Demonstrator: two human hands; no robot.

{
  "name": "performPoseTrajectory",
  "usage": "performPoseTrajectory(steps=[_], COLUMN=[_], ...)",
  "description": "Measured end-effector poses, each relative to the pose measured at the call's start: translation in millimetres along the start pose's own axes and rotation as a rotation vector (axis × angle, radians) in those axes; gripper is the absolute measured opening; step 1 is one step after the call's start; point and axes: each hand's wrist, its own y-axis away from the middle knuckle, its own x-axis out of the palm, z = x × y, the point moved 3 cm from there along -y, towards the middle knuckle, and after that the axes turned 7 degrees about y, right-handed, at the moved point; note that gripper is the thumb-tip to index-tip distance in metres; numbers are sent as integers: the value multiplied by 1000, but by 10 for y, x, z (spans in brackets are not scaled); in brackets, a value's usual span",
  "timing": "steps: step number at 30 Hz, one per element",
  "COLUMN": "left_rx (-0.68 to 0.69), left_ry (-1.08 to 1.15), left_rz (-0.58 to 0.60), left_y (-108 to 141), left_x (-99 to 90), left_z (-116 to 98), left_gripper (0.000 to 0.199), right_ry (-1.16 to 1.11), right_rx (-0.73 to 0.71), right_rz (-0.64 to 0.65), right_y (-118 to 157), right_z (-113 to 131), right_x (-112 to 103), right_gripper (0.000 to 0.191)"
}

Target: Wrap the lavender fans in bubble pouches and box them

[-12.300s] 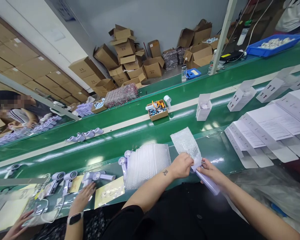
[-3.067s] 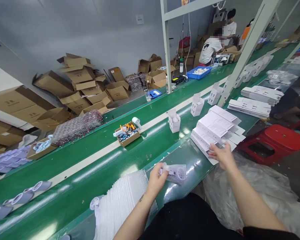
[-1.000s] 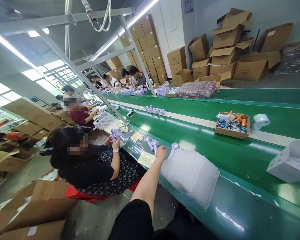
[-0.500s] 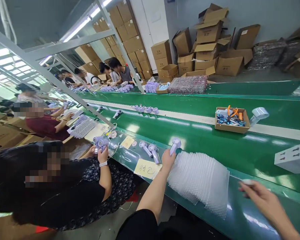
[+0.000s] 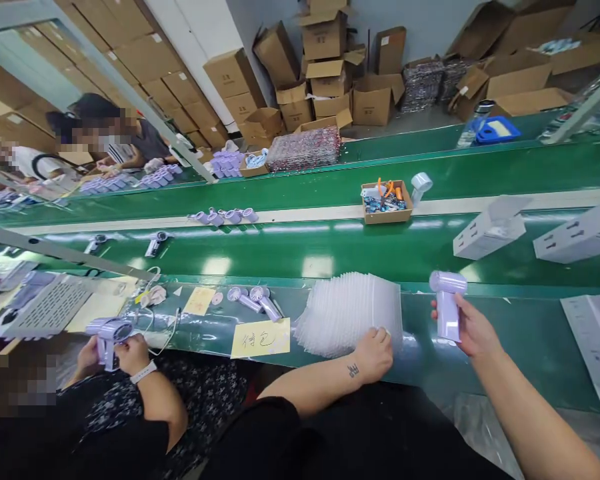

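Observation:
My right hand [image 5: 475,327] is wrapped around the handle of a lilac handheld fan [image 5: 449,307]. The fan stands roughly upright above the bench, its round head at the top. My left hand [image 5: 376,353] is closed, fingertips pinching the near right corner of the top bag in a fanned stack of clear bubble-wrap bags [image 5: 347,313]. To the left of the stack, two more lilac fans [image 5: 260,301] lie on the bench, behind a yellow handwritten note [image 5: 260,338].
At left, a co-worker's hands [image 5: 130,353] hold a lilac fan. Beyond the bench runs a green conveyor [image 5: 280,250], carrying a cardboard tray of tools [image 5: 387,217], several fans and white boxes [image 5: 490,230]. Another white box [image 5: 593,347] is at the right edge.
The lilac fan has passed from my left hand to my right. My left hand has moved right and down onto the bubble-wrap bags. The view has turned right.

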Motion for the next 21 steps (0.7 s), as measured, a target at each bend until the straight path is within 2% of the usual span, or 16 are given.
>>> performPoseTrajectory(steps=[1, 3, 6, 8, 9, 12, 14, 18, 21], left_rx=[42, 94, 132, 84, 5, -355, -533, -672, -692], left_ry=[-56, -123, -134, -32, 78, 483, 656, 844, 1016], left_rz=[63, 116, 167, 249, 255, 96, -34, -144, -212], left_y=[-28, -100, -221, -305, -354, -514, -624, -837, -908], left_x=[52, 113, 152, 163, 151, 52, -21, -88, -102], left_z=[-3, -8, -41, -44, -24, 104, 168, 106, -12], left_gripper=[14, 16, 17, 16, 14, 8, 8, 12, 12], right_ry=[4, 8, -31, -74, -90, -88, -65, -28, 25], right_rx=[22, 69, 115, 131, 140, 187, 227, 247, 191], right_rz=[-27, -41, -38, -46, -50, -32, 10, 200, 336], right_y=[75, 221, 388, 467, 504, 638, 745, 882, 841], right_z=[-2, -69, -242, -345, -385, -451, -455, -385, -294], right_x=[-169, -415, -617, -702, -741, -832, -833, -601, -400], right_gripper=[22, 25, 23, 20, 19, 19, 23, 32, 35])
